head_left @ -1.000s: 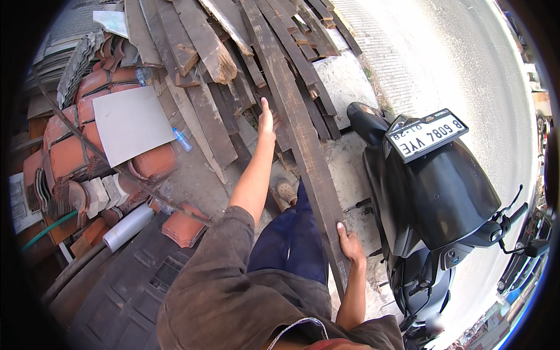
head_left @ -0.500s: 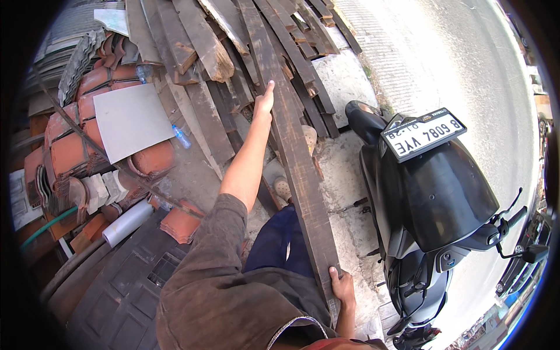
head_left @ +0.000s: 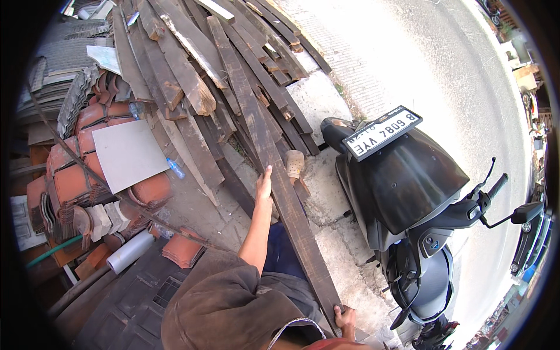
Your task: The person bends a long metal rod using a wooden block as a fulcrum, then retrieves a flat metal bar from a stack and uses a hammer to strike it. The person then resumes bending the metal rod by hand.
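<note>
A long dark wooden plank [head_left: 286, 192] slants from the far woodpile down past my right side. Its squared far end shows over the pile. My left hand [head_left: 264, 185] grips the plank's left edge about midway, thumb on top and the other fingers hidden beneath. Close to my body, my right hand [head_left: 346, 318] is closed on the near part from the right, its thumb over the edge. Beyond my hands lies the pile of weathered planks [head_left: 192, 87], several with broken ends. One clog-like shoe [head_left: 295, 164] shows just right of the plank.
A black scooter [head_left: 402, 175] stands close on my right, beside the road [head_left: 461, 76]. To my left are stacked clay roof tiles [head_left: 64, 160], a grey square sheet [head_left: 129, 154], a plastic bottle [head_left: 175, 168], a white roll [head_left: 131, 252] and a dark panelled door [head_left: 125, 297].
The plank has come back toward my body, and its far end now shows over the pile. My left hand has drawn nearer, its arm more bent. The view has shifted too.
</note>
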`<state>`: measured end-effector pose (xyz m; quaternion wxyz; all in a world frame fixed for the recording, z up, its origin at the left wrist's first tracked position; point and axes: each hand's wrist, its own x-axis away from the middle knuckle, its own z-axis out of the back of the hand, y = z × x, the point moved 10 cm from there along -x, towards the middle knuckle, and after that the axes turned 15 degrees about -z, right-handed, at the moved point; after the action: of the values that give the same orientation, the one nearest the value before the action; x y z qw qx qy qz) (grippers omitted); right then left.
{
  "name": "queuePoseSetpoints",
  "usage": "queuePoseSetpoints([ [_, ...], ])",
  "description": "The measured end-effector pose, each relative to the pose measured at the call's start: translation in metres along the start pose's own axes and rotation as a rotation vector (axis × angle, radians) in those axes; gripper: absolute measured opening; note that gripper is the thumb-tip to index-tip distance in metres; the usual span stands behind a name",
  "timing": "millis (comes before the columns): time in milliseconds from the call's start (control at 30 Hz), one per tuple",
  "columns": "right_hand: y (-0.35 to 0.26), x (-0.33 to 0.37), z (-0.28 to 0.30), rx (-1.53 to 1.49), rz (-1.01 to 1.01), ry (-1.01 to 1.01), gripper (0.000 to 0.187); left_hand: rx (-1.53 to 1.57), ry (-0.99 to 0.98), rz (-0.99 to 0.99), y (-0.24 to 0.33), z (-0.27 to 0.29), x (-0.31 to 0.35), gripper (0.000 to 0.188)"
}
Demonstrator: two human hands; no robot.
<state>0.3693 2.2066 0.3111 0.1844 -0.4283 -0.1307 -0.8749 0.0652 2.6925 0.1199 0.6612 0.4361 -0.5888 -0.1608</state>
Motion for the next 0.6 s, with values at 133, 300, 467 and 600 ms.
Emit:
queuePoseSetpoints([
  [133,0.057,0.031,-0.002,0.047,0.0,0.011,0.062,0.085,-0.03,0.038,-0.03,0.01,0.065,0.078],
  [300,0.118,0.066,-0.007,0.052,0.002,0.103,0.061,0.049,0.12,0.16,-0.039,0.04,0.149,0.084],
  [467,0.156,0.06,-0.009,0.076,-0.023,0.275,0.063,0.21,0.003,0.111,0.004,0.024,0.195,0.094],
  [600,0.16,0.047,-0.016,0.021,0.019,0.174,0.061,0.229,-0.071,0.012,0.041,0.019,0.222,0.1],
])
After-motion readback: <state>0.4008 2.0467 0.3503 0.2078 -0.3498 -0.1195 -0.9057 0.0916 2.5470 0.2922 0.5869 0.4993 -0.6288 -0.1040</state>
